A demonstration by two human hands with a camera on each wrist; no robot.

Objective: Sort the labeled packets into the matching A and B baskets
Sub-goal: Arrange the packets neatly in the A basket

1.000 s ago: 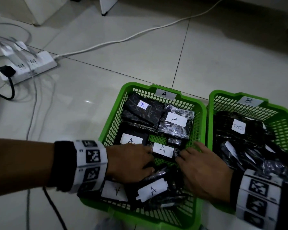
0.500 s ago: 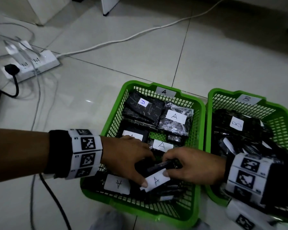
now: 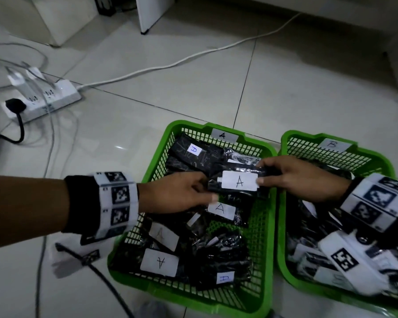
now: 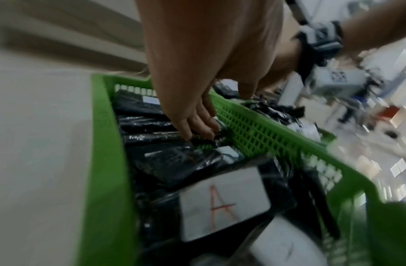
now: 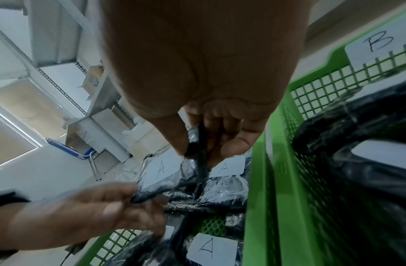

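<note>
Two green mesh baskets stand side by side on the floor: basket A [image 3: 161,157] on the left and basket B [image 3: 283,161] on the right. Both are filled with black plastic packets bearing white labels. Above the middle of basket A, a black packet labeled A [image 3: 239,182] is held level between my two hands. My left hand [image 3: 209,191] pinches its left end, and my right hand [image 3: 261,176] pinches its right end. In the right wrist view the packet [image 5: 160,171] hangs between my right hand's fingers [image 5: 233,144] and my left hand [image 5: 133,198]. Basket B's tag [image 5: 377,43] shows there too.
A white power strip [image 3: 44,97] with plugs and cables lies on the tiled floor at the far left. A white cable [image 3: 170,63] runs across the floor behind the baskets. A black cable [image 3: 101,278] trails under my left wrist. White furniture legs [image 3: 147,17] stand at the back.
Both hands took hold of the A packet at the front of basket A and lifted it up and toward the basket's middle.
</note>
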